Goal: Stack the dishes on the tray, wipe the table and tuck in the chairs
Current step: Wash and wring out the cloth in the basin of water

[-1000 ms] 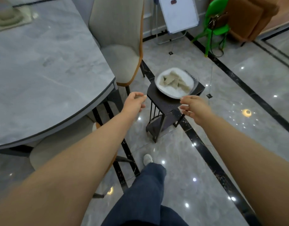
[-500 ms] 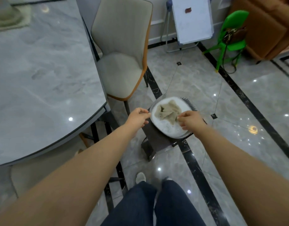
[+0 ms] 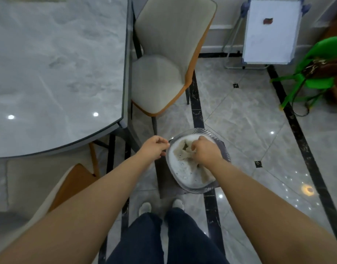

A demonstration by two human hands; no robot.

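Note:
A white plate [image 3: 184, 173] sits in a clear ribbed glass dish [image 3: 219, 141] on a small dark stool [image 3: 164, 176] beside the table. A beige cloth [image 3: 184, 151] lies crumpled on the plate. My right hand [image 3: 205, 150] is closed on the cloth, over the middle of the plate. My left hand [image 3: 154, 147] pinches the dish's left rim. The grey marble table [image 3: 55, 73] fills the upper left. A beige chair with orange trim [image 3: 163, 73] stands at the table's right edge, pulled out. A second chair [image 3: 55, 189] is at lower left, partly under the table.
A white board on a folding stand [image 3: 270, 31] leans at the far wall. A green plastic child's chair [image 3: 316, 73] with a brown bag stands at the right. Glossy grey floor with black stripes [image 3: 259, 115] spreads to the right. My legs and shoes [image 3: 163, 206] are just below the stool.
I have stepped closer, so the stool and plate now lie right below me. My right hand moved from the plate's rim onto the cloth and closed on it. My left hand stays at the rim.

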